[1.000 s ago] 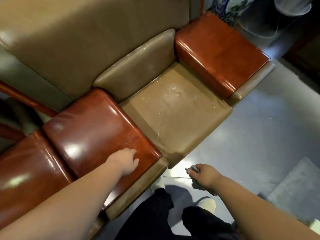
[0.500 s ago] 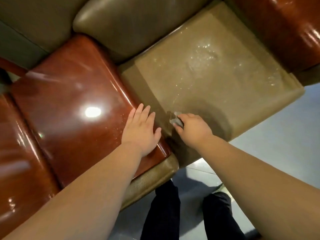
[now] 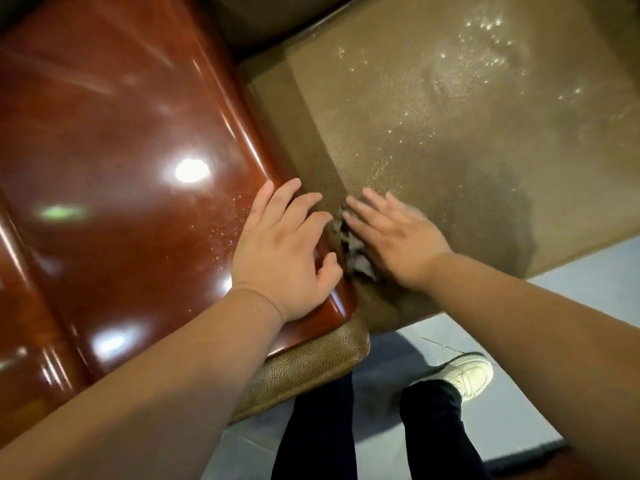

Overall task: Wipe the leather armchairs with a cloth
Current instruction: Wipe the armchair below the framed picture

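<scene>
The armchair's tan leather seat cushion point(image 3: 450, 126) fills the upper right, with shiny specks on it. A glossy reddish-brown armrest point(image 3: 121, 150) lies to its left. My left hand point(image 3: 284, 251) rests flat on the armrest's front corner, fingers spread and reaching over its edge. My right hand point(image 3: 391, 240) presses flat, fingers extended, on a small grey cloth point(image 3: 358, 258) at the seat's near left corner, beside the armrest. Most of the cloth is hidden under the palm.
A second glossy armrest point(image 3: 20, 306) of the neighbouring chair lies at far left. The tan padded front point(image 3: 304, 365) of the armrest sits below my left wrist. My dark trousers and a white shoe point(image 3: 471, 372) stand on the grey tiled floor point(image 3: 512, 420).
My head has come closer to the seat. My right hand went from a closed grip on the cloth to lying flat on it. My left hand slid toward the armrest's inner edge.
</scene>
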